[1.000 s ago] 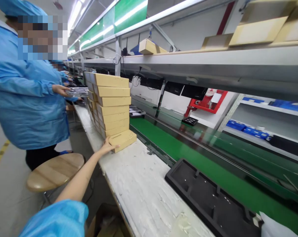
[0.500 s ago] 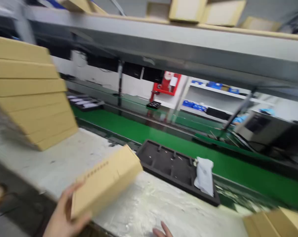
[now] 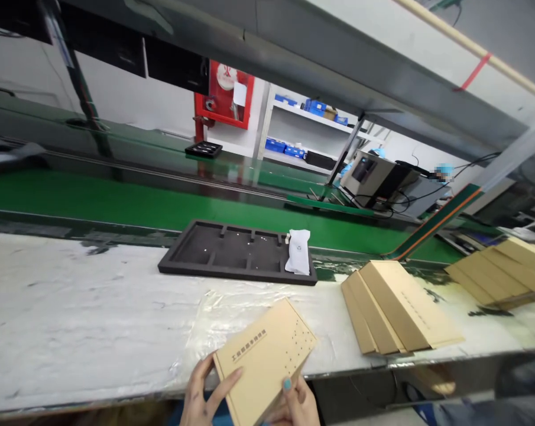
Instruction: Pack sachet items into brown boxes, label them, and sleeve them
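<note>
White workbench (image 3: 72, 302) beneath the left hand (image 3: 203, 393) and right hand (image 3: 298, 402), clear plastic sheeting (image 3: 214, 331) directly under both. Overlapping cardboard boxes (image 3: 395, 307) to their right, more boxes (image 3: 500, 272) farther right, black foam tray (image 3: 236, 251) ahead.

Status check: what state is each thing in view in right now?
Left hand, gripping the carton's left edge.
Right hand, holding the carton's lower end.
Kraft carton, closed, held tilted.
Carton stack, fanned, lying on bench.
Farther carton stack, fanned, lying on bench.
Black foam tray, lying flat.
White pouch, crumpled, resting on tray's right end.
</note>
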`<state>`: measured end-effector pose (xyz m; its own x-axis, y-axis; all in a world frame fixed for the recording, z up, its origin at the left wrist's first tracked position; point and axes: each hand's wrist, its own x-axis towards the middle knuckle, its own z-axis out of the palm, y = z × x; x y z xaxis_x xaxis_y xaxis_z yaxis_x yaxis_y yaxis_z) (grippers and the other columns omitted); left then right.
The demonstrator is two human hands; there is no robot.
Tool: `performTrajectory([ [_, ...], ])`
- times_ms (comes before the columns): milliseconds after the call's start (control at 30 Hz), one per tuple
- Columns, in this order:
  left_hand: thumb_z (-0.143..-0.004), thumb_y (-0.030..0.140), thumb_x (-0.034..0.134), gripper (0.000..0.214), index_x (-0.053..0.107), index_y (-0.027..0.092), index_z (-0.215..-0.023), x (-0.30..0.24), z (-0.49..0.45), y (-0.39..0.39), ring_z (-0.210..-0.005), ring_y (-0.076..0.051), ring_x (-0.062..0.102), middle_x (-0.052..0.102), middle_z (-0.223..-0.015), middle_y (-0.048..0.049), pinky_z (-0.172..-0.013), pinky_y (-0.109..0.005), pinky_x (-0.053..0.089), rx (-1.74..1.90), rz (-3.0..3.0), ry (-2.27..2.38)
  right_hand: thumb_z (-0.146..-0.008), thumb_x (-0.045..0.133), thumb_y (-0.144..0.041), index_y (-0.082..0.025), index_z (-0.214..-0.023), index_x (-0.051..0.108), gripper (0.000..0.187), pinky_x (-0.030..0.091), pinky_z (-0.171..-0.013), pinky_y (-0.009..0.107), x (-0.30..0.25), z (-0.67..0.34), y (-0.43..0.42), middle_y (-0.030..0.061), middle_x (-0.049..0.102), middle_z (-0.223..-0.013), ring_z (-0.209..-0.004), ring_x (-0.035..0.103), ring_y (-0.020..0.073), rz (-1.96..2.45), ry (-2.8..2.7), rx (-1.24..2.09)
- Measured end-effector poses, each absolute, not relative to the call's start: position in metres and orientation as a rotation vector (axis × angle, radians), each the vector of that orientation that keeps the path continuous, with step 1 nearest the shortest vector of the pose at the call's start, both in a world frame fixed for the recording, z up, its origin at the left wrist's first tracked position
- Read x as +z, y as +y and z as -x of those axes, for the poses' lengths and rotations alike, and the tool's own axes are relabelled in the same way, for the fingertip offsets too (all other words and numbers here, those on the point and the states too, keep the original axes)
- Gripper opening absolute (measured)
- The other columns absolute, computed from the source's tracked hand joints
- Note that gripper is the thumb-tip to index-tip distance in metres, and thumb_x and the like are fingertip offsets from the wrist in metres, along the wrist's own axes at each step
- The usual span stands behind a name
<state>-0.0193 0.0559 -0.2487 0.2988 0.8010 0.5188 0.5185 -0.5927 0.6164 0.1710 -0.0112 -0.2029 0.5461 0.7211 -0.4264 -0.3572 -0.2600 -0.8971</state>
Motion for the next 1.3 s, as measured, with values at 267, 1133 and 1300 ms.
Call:
performTrajectory([
  [267, -0.06, 0.039, 0.091, 0.089, 0.052, 0.038, -0.139, -0.215, 0.014, 0.05, -0.145, -0.051, 0.03, 0.015, -0.165, -0.0117, -0.107, -0.07, 0.042, 1.178, -2.242, 1.079, -0.07, 0.08, -0.068, -0.016, -0.095, 0.061, 0.061, 0.034, -0.038, 0.015, -0.195, -0.153, -0.01, -0.0038, 0.061, -0.06, -0.043, 0.049, 0.0077, 1.322, -0.211, 0.962],
  [1133, -0.096, 0.009, 0.04, 0.041, 0.057, 0.014, -0.134, -0.146, 0.013, 0.097, -0.122, -0.026, 0.065, 0.071, -0.123, -0.0162, -0.104, -0.048, 0.056, 1.495, -2.405, 0.276, -0.097, 0.056, -0.04, -0.01, -0.137, 0.051, 0.05, 0.036, -0.112, 0.053, -0.139, -0.169, -0.027, 0.0191, 0.062, -0.13, -0.125, 0.053, 0.0346, 1.688, -1.977, -0.505],
  [1300, -0.1, 0.024, 0.048, 0.027, 0.073, 0.017, -0.106, -0.125, 0.01, 0.111, -0.093, -0.023, 0.076, 0.079, -0.098, -0.0087, -0.089, -0.035, 0.061, 1.568, -2.04, 0.575, -0.097, 0.058, -0.037, -0.017, -0.12, 0.061, 0.031, 0.053, -0.087, 0.048, -0.133, -0.165, -0.022, 0.0164, 0.064, -0.113, -0.105, 0.06, 0.0333, 1.746, -2.062, -0.299],
])
